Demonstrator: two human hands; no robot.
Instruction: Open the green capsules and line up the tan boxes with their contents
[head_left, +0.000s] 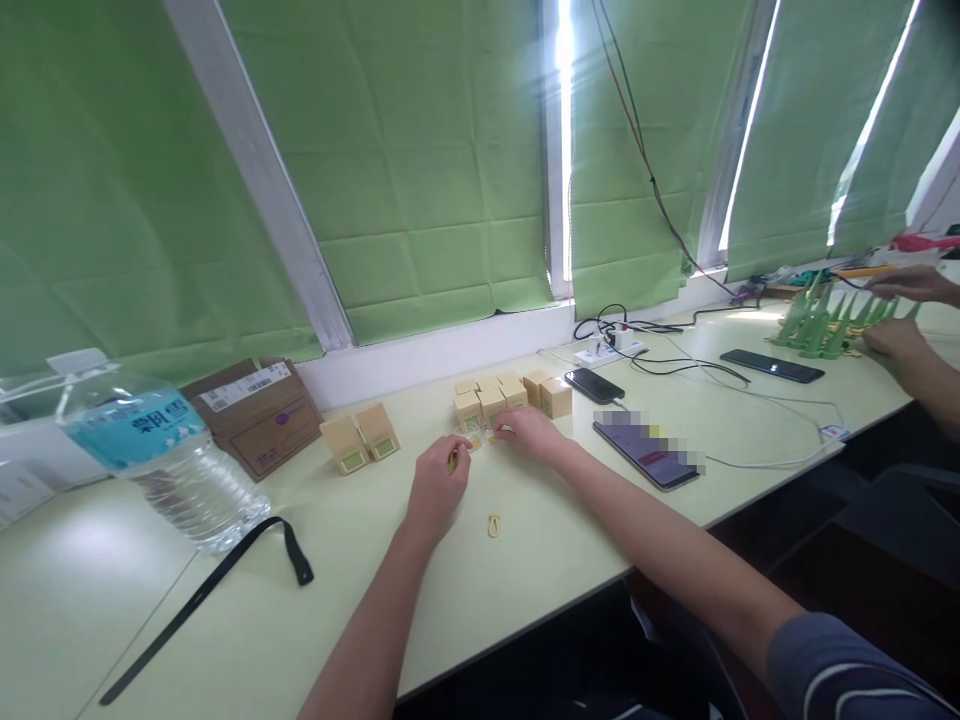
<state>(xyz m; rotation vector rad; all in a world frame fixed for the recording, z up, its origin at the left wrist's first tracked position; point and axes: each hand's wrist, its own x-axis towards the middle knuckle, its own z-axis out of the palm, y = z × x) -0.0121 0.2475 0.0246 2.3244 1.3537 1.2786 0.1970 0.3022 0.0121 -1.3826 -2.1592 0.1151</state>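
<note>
Your pale table (547,540) bears small cardboard boxes (492,404). Before them, your right hand (525,432), its grip unclear, and left hand (439,478) sit near but apart. Clear dishes (472,439) lie by both, a yellow loop (493,526) nearer you; your left clasps a yellowish piece (452,460).

Boxes (491,405) in the way beyond fingers (514,420)

There is one yellow loop (490,529), and to its left are one bottle (169,455), one black strap (202,592), one big box (262,425) and two cards (345,443). Behind the loop are the worker's two hands (439,478) and at least six small boxes (492,401). To its right are three phones (646,450), one power strip (609,351), another person's two hands (892,338) and many green cones (817,335).
</note>
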